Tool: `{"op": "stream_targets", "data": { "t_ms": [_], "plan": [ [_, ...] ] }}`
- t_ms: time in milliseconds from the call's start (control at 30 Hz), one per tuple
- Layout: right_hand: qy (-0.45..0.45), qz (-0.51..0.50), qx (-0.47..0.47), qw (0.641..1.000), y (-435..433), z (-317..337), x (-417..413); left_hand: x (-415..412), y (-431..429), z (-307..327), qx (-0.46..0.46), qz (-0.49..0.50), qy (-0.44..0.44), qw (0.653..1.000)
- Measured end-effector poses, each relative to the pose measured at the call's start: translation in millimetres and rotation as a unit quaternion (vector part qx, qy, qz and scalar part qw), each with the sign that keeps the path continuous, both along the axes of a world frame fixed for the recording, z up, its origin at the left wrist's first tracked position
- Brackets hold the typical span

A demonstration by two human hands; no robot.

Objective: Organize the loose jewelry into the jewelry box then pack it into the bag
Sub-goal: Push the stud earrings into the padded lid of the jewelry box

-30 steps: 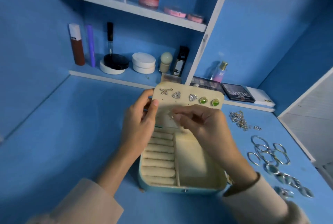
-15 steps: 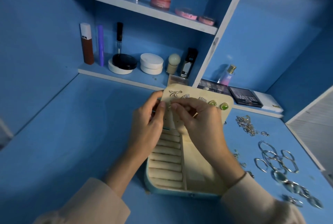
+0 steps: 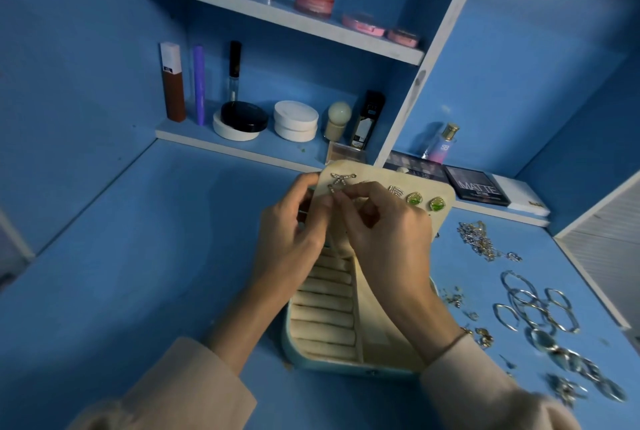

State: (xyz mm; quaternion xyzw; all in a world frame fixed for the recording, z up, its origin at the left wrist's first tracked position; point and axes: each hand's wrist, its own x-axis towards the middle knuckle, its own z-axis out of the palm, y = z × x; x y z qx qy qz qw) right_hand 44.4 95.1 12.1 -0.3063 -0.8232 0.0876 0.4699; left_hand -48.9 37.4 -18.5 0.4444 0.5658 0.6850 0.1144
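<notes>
The teal jewelry box [image 3: 311, 365] lies open on the blue desk, its cream lid panel [image 3: 381, 177] standing upright. A bow earring [image 3: 341, 180], a silver stud and two green earrings [image 3: 426, 201] are pinned along the panel's top. My left hand [image 3: 294, 232] grips the panel's left edge, fingers behind and thumb in front. My right hand [image 3: 388, 232] pinches a small earring against the panel just below the bow, fingertip to fingertip with the left thumb. The earring itself is mostly hidden. No bag is in view.
Loose jewelry lies right of the box: a chain pile [image 3: 478, 239], silver hoops [image 3: 530, 308], small earrings [image 3: 457, 300] and rings [image 3: 581, 374]. Cosmetics fill the two back shelves [image 3: 277, 14], and a palette [image 3: 476, 189] lies behind the box.
My right hand has moved up and left to the panel's upper left, meeting the left thumb. It now covers one silver stud. The view has shifted slightly.
</notes>
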Motion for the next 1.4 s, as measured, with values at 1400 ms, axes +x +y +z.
{"op": "stream_targets", "data": {
  "t_ms": [1400],
  "plan": [
    [-0.035, 0.075, -0.021, 0.996, 6, -2, 26, -3, 6, -7, 0.017, 0.027, 0.036, 0.999]
  ]
}}
